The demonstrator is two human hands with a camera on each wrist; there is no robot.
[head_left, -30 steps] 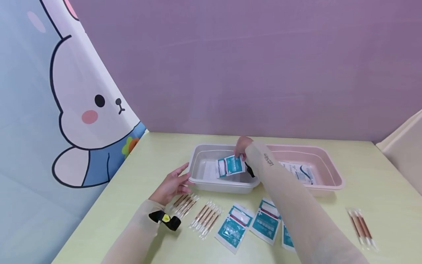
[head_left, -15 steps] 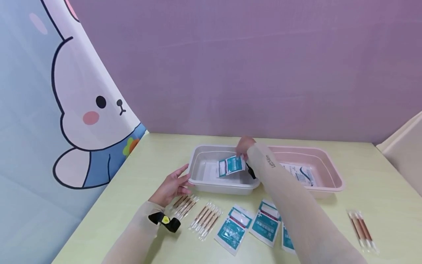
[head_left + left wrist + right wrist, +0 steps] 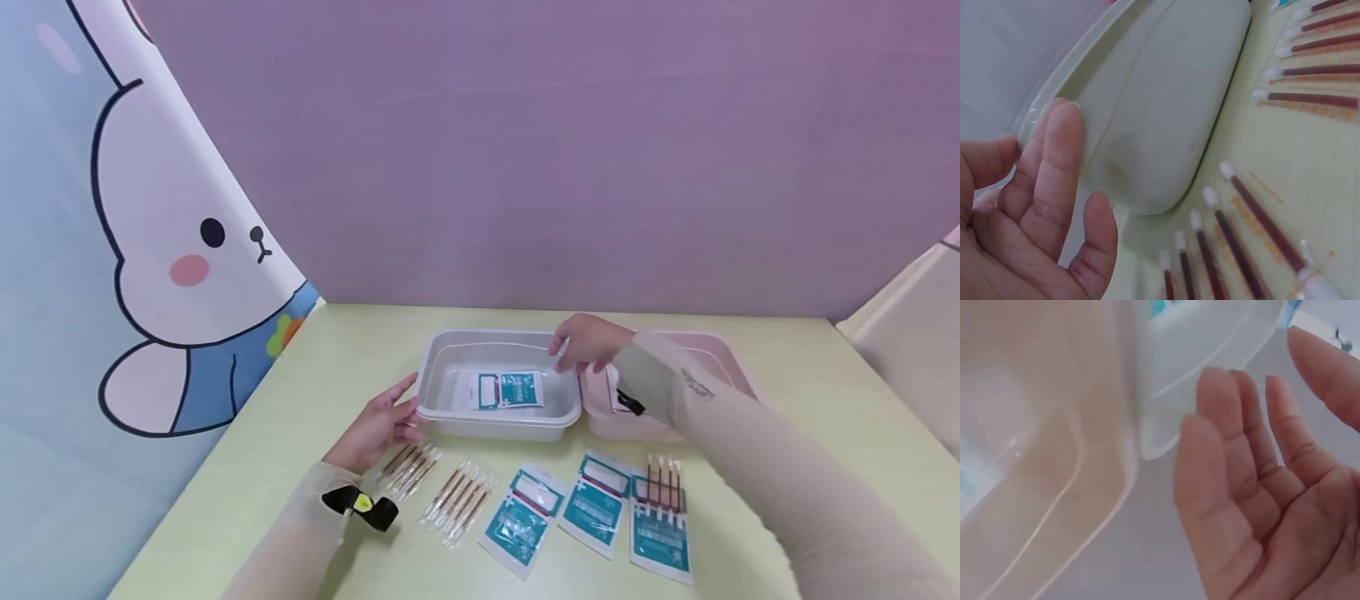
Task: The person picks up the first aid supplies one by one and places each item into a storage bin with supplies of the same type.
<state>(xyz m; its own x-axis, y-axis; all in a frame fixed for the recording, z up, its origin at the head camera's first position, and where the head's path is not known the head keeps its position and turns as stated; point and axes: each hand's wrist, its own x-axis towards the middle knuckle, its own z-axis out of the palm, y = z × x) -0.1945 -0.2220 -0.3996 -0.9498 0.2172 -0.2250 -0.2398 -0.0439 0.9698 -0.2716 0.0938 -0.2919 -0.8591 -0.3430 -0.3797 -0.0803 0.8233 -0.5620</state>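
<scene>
My left hand [image 3: 378, 427] touches the left end of the grey-white basin [image 3: 495, 427] with fairly straight fingers. Inside that basin lies one teal-and-white sachet [image 3: 510, 390], flat on the bottom. Over the place where the two basins meet, my right hand [image 3: 588, 342] is raised with loosely bent fingers and nothing in them; the right wrist view shows its bare palm [image 3: 1297, 519]. The pink basin [image 3: 633, 427] is partly covered by the right forearm. Beside the left hand lie clear packs of brown-filled cotton swabs [image 3: 411, 471], which the left wrist view shows close up.
In front of the basins rest another cotton swab pack [image 3: 457, 502] and three teal sachets: a left one [image 3: 517, 529], a middle one [image 3: 595, 508] and a right one [image 3: 660, 546]. Cotton swabs [image 3: 665, 483] lie over the right one. A purple backdrop [image 3: 525, 167] stands behind.
The right hand has let go of the sachet, which now lies flat in the grey-white basin. That hand has moved right. The left hand stays at the basin's end.
</scene>
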